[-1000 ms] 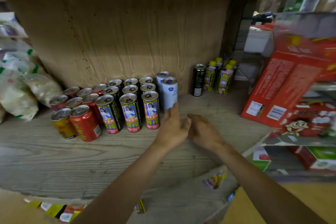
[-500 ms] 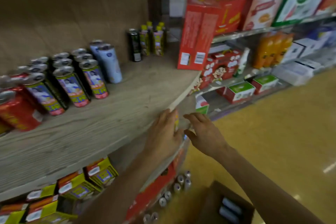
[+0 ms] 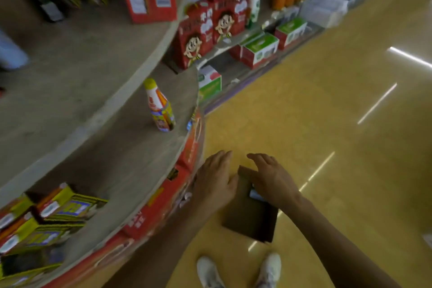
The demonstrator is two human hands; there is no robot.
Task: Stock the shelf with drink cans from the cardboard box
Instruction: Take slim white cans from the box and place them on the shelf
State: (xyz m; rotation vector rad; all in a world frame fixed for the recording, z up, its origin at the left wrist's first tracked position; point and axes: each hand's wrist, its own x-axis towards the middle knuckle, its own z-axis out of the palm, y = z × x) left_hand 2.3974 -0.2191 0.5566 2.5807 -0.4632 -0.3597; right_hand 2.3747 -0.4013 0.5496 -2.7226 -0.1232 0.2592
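Squarish cardboard box (image 3: 250, 220) lies under left hand (image 3: 216, 180), right hand (image 3: 272, 179) — fingers (image 3: 224, 155) relaxed.

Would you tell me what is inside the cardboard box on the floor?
A pale can shows in the cardboard box; the right hand and shadow hide the rest.

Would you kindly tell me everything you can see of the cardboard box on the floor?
The cardboard box looks dark brown and plain, though blurred. It stands open-topped on the yellow floor beside the shelving, just ahead of the person's white shoes. What looks like a pale can shows inside near its far end. The left hand and right hand hang open over that end; contact cannot be told.
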